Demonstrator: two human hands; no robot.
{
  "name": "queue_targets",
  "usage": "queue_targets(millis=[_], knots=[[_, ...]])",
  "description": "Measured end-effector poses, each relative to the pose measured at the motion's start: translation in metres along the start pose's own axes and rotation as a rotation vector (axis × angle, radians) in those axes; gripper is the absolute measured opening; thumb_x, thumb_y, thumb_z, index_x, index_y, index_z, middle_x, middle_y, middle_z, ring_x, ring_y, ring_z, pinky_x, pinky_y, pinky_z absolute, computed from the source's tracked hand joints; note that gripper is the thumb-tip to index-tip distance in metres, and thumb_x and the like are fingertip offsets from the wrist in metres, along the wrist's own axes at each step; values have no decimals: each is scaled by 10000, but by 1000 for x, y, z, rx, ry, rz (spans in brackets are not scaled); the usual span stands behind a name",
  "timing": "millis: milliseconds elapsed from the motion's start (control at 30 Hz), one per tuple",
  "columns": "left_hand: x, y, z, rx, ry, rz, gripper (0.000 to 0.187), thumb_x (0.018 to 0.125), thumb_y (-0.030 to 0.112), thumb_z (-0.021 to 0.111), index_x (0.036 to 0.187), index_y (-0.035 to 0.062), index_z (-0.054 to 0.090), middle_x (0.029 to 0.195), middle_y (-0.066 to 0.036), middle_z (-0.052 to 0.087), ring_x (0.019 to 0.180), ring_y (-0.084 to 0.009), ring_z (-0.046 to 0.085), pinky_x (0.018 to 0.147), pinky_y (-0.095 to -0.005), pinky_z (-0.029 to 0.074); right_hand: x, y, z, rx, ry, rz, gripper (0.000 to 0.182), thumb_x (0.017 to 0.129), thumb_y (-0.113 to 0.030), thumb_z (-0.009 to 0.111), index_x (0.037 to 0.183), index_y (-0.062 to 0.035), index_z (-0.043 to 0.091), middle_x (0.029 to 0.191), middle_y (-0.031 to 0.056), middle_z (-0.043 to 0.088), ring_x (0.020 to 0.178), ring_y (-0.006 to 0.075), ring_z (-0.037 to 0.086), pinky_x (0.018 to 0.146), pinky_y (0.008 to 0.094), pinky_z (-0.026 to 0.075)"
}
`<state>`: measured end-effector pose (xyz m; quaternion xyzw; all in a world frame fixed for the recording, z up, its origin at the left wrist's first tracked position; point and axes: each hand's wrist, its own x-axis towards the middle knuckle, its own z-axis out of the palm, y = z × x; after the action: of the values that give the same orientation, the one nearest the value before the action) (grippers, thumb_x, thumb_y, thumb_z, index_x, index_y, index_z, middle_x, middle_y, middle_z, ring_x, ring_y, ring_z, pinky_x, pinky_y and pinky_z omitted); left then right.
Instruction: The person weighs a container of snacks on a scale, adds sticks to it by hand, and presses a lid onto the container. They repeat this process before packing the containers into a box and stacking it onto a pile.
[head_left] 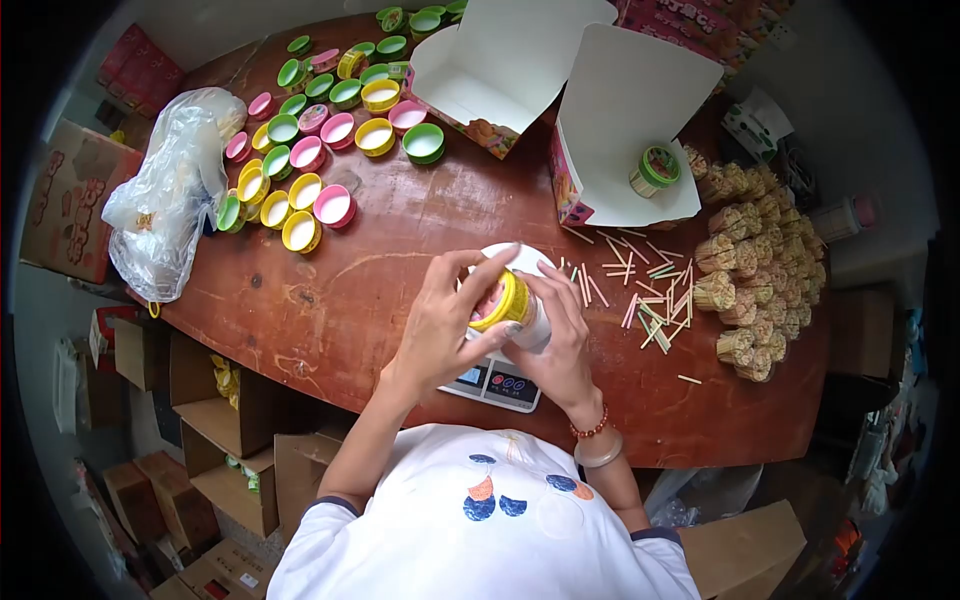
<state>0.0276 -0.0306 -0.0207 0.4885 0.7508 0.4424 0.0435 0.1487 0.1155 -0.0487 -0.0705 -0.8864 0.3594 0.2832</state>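
Both hands meet over the kitchen scale, and the action is all at the yellow lid! The left hand has its fingers curled round the lid, thumb low, forefinger up over the top. The right hand grips the clear container from the other side, its fingers wrapped about the body. The piece is held up off the tabletop, tilted, lid end towards the left; what's inside, I can't make out past those fingers.

The step in hand looks like fitting or tightening the lid, though one view can't settle which way it's going. Any further turn or press calls for a firm right hand on the body and the left keeping the lid square to the rim, so it doesn't seat crooked.

Out to the right, loose coloured sticks lie scattered beside bundled sticks. Beyond, a green-lidded tub sits in an open carton, while green, yellow and pink caps spread across the far left.
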Motion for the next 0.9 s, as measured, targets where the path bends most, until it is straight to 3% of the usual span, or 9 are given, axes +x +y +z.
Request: queue_targets(millis=[200,400,467,533,600,700,733,833,900], knots=[[14,14,-8,-219,-94,43,579,843,300,737,1368,119,571,1204,-205,531,1084,-344,565,942,-445,506,-7,-18,-9,516,144,261,841,636,-59,910,1382,-31,522,1147,140,570,1089,304,617,938,391,518],[17,13,19,-299,-7,-159,494,893,348,677,1296,84,565,1088,-171,544,1051,-336,558,907,-442,487,-3,-18,-24,59,180,58,695,607,-27,921,1206,-37,566,1085,147,605,1021,304,644,867,384,539],[19,-2,19,-343,-48,4,486,896,380,657,1266,76,577,1079,-171,549,1045,-337,559,905,-448,482,-6,-8,-35,549,-58,315,472,872,-337,757,1190,-30,590,1059,108,652,966,221,667,825,336,547],[21,-2,25,-397,-92,200,617,934,597,544,1176,31,589,1102,-148,560,1042,-288,539,921,-414,448,-27,13,-32,1435,-394,683,743,1037,-664,327,1325,-9,530,1161,96,653,1011,149,667,836,258,538],[28,2,27,-392,-83,185,616,940,596,540,1176,29,586,1093,-143,555,1037,-282,543,917,-407,449,-22,-7,-26,1298,-92,733,807,1044,-670,256,1451,15,383,1307,150,581,1156,167,624,944,281,515],[37,13,32,-423,0,50,616,949,593,538,1178,23,579,1084,-139,550,1019,-256,557,912,-388,452,-20,-25,-30,549,188,174,716,1061,-559,421,1489,-2,284,1494,195,390,1378,212,450,1124,376,410],[39,17,35,-454,2,-29,551,924,516,572,1187,32,590,1086,-154,562,1034,-291,566,915,-413,460,-24,-17,-15,395,349,140,614,1057,-467,510,1431,-12,338,1347,198,540,1151,205,632,964,340,534],[44,11,39,-417,-69,3,481,891,409,612,1198,38,596,1090,-178,570,1047,-336,581,918,-430,470,-31,12,-48,1237,-228,797,635,1088,-585,230,1336,-33,423,896,106,698,459,161,598,476,275,524],[51,18,38,-302,-175,167,473,884,388,616,1199,35,592,1096,-185,566,1029,-347,586,907,-425,470,-42,28,-46,1192,-210,706,739,1073,-628,102,1361,-27,423,1116,140,670,736,169,699,684,289,587]])
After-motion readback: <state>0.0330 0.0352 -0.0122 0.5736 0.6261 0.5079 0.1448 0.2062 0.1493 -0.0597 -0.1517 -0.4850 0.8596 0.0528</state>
